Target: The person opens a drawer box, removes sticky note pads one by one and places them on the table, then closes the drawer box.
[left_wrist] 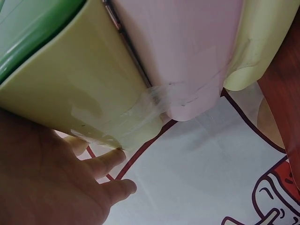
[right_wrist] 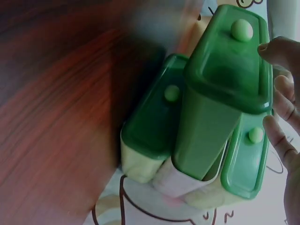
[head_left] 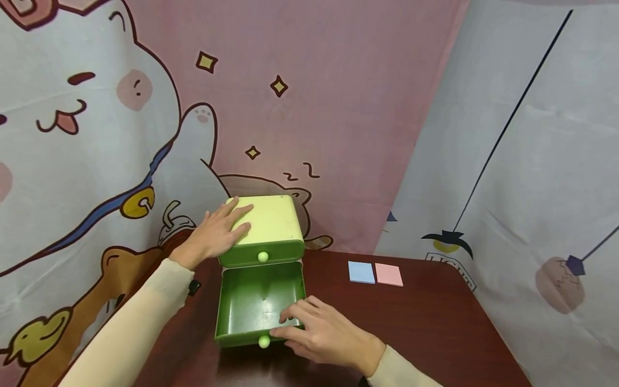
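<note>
A small stacked drawer unit (head_left: 271,217) with a pale yellow top and green fronts stands on the table against the backdrop. Its middle drawer (head_left: 242,301) is pulled out toward me, and no item shows inside. My left hand (head_left: 217,231) rests on the left of the unit's top, fingers spread. In the left wrist view its fingers lie along the yellow casing (left_wrist: 93,79). My right hand (head_left: 324,333) is at the drawer's front right corner, thumb near the pale green knob (head_left: 264,341) and fingers loosely bent over the rim. The right wrist view shows the drawer's green front (right_wrist: 225,65) beside the fingers.
A blue sticky-note pad (head_left: 361,272) and a pink one (head_left: 389,274) lie side by side on the dark red-brown table (head_left: 411,322), right of the unit. A printed cloth backdrop (head_left: 338,134) hangs behind and around the table.
</note>
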Tool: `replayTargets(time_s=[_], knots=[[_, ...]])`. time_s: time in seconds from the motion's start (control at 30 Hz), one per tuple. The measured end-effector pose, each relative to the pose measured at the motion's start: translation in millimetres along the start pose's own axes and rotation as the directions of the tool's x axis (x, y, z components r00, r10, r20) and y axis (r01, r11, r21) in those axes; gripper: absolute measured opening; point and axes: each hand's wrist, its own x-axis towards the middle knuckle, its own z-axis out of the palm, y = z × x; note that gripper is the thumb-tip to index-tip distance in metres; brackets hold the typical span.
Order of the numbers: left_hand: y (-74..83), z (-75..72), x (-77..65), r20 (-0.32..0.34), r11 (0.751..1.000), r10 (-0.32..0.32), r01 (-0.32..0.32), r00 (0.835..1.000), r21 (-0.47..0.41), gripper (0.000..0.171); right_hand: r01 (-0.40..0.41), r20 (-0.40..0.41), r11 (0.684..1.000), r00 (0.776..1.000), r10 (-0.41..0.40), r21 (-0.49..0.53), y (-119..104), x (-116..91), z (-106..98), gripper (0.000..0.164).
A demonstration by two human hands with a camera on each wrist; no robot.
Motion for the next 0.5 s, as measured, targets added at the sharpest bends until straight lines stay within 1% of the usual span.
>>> replayTargets(time_s=[0.23,0.5], knots=[[-0.9,-0.3,-0.7,-0.004,1.0,0.003,-0.003,1.0,-0.002,0.069,0.017,0.024,0.999,1.0,-0.017,-0.037,-7.5,10.7,12.7,0.045],[-0.3,0.2,-1.0,-0.003,1.0,0.002,-0.002,1.0,0.002,0.069,0.013,0.042,0.999,0.999,-0.012,-0.036,-13.1,17.5,23.1,0.033]])
